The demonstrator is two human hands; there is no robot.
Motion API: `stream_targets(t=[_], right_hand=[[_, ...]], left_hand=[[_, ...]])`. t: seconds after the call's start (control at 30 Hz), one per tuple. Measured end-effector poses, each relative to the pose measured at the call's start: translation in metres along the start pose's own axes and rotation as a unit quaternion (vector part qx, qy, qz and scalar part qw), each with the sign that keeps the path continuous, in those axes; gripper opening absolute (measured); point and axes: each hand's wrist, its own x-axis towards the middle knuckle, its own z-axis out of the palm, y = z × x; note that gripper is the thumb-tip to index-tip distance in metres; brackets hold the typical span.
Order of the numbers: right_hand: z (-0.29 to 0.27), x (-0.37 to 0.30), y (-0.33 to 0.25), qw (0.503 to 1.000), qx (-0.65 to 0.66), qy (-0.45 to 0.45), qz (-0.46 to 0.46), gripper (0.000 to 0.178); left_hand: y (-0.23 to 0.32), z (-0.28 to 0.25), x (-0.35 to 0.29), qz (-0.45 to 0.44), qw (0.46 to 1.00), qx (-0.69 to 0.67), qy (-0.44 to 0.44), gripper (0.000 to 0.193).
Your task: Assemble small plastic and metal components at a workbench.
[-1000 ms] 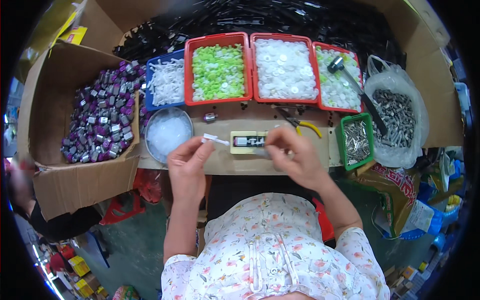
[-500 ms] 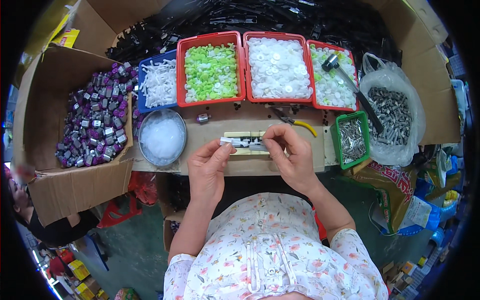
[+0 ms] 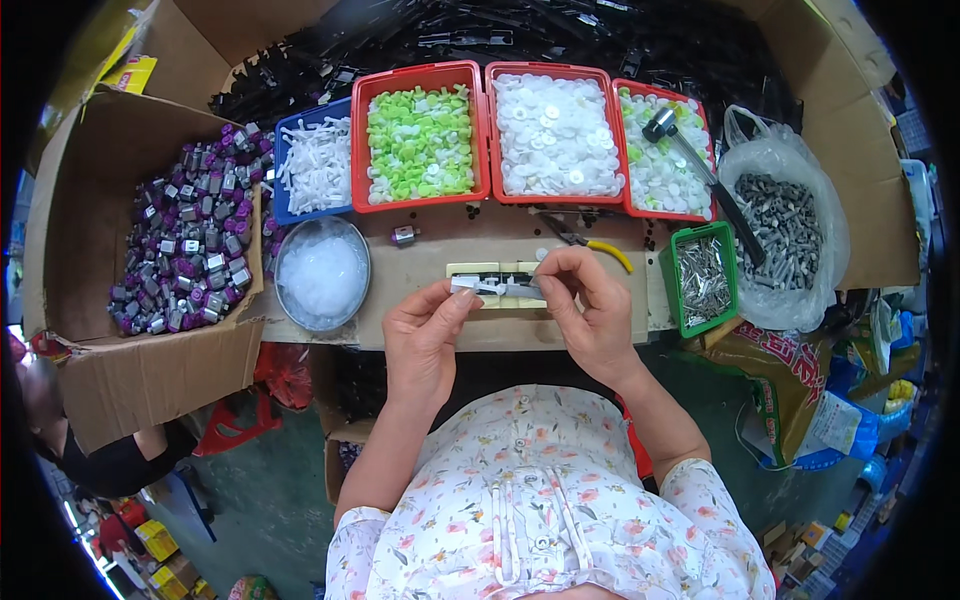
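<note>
My left hand point(image 3: 425, 335) pinches the white end of a small white-and-grey plastic assembly point(image 3: 491, 289) between thumb and fingers. The closed fingertips of my right hand point(image 3: 595, 320) are at the grey end of the same piece, which lies level between both hands. Just beyond it, partly covered, is a cream block-shaped holder point(image 3: 520, 268) with a dark middle. A tiny white disc point(image 3: 541, 254) shows at the right index finger; whether it is touching is unclear. A small silver motor point(image 3: 403, 236) lies on the cardboard to the left.
A round bowl of white grease-like stuff point(image 3: 369, 268) and a carton of purple-ended motors point(image 3: 160, 370) stand left. Red bins point(image 3: 425, 206) of plastic parts line the back. Yellow-handled pliers point(image 3: 610, 252), a green metal-pin tray point(image 3: 713, 325) and a hammer point(image 3: 735, 212) are right.
Both hands have shifted slightly right with the assembly, the left one more. The tiny white disc now shows by my right index finger. A person's arm at the far left has moved a little.
</note>
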Motion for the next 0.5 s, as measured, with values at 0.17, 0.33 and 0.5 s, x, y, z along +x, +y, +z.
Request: stream_targets(t=[0.17, 0.33, 0.5], right_hand=[[-0.0012, -0.0008, 0.0021, 1.000, -0.021, 0.006, -0.020, 0.008], [-0.0011, 0.0020, 0.0057, 0.984, -0.108, 0.008, -0.140, 0.016], [-0.0005, 0.0034, 0.0022, 0.974, -0.117, 0.015, -0.192, 0.021]], left_hand=[[-0.0034, 0.0070, 0.0002, -0.010, 1.000, 0.010, 0.010, 0.019], [-0.0078, 0.0102, -0.0014, -0.023, 0.999, 0.032, 0.003, 0.015], [-0.0070, 0.0074, 0.0000, -0.029, 0.998, 0.049, 0.012, 0.012]])
